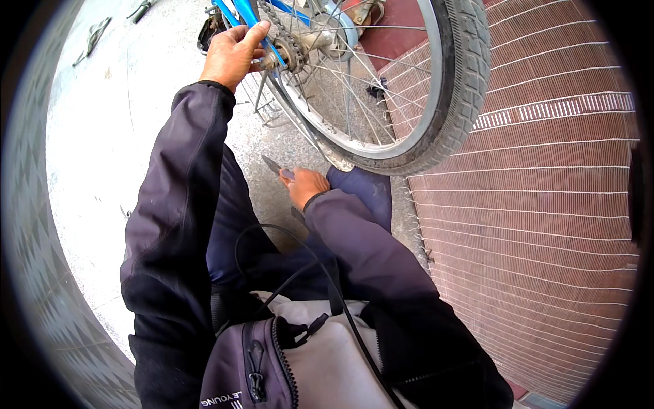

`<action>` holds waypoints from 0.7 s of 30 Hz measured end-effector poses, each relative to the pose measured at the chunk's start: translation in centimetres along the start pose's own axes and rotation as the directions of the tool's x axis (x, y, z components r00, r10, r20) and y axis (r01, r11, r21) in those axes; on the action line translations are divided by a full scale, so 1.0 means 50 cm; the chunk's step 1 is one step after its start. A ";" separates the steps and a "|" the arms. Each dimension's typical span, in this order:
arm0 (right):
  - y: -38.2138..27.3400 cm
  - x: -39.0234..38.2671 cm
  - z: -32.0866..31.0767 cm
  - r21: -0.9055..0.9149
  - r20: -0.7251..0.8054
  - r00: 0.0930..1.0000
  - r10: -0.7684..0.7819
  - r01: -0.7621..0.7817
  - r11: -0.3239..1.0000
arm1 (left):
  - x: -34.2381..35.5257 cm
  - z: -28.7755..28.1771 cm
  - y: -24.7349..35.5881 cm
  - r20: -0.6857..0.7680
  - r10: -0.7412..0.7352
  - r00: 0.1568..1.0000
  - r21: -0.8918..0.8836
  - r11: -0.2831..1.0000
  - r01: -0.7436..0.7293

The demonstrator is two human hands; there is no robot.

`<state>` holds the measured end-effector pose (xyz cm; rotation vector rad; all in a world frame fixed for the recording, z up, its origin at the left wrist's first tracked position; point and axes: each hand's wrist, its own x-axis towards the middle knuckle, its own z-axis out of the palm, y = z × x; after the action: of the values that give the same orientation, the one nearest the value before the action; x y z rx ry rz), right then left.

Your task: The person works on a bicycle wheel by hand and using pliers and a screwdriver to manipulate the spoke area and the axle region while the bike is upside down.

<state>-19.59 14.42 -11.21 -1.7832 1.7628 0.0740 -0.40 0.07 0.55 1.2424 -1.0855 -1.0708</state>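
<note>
My left hand [230,56] grips the blue bicycle frame [245,12] near the rear hub, right beside the chain and sprocket [294,56]. The raised wheel, with a grey-black tyre [464,95] and spokes, fills the upper middle. My right hand [306,185] is lower down between my legs, under the rim, with its fingers closed on a grey pointed hand tool [272,163], perhaps a blade; its exact kind is unclear. My left fingertips are partly hidden behind the frame.
Pale pavement [102,177] lies on the left, with loose dark metal pieces [95,41] at the top. A brown slatted mat [524,225] with white stitching covers the right side. Black cords [327,273] loop over my lap and grey-black jacket.
</note>
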 end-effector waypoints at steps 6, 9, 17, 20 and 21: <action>-0.106 -0.011 -0.139 0.812 -0.340 0.940 -0.004 0.296 0.503 | -0.005 -0.010 0.000 0.021 -0.019 1.000 0.002 1.000 0.019; -0.157 -0.015 -0.202 0.907 -0.368 0.929 0.030 0.352 0.233 | -0.001 -0.013 -0.003 -0.001 0.000 1.000 0.003 1.000 0.000; -0.204 0.005 -0.225 0.957 -0.141 0.988 0.068 0.153 -0.247 | -0.005 -0.004 0.004 0.006 0.011 1.000 0.003 1.000 -0.011; -0.211 0.021 -0.219 0.927 -0.121 0.991 0.058 0.134 -0.351 | -0.008 -0.003 0.007 -0.008 0.016 1.000 0.016 1.000 -0.016; -0.215 0.024 -0.218 0.924 -0.113 0.992 0.061 0.127 -0.361 | -0.008 -0.004 0.007 -0.009 0.023 1.000 0.016 1.000 -0.023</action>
<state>-13.71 7.43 1.14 -0.3229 0.8858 -1.3004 -0.25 0.52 0.88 1.2434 -1.1004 -1.0401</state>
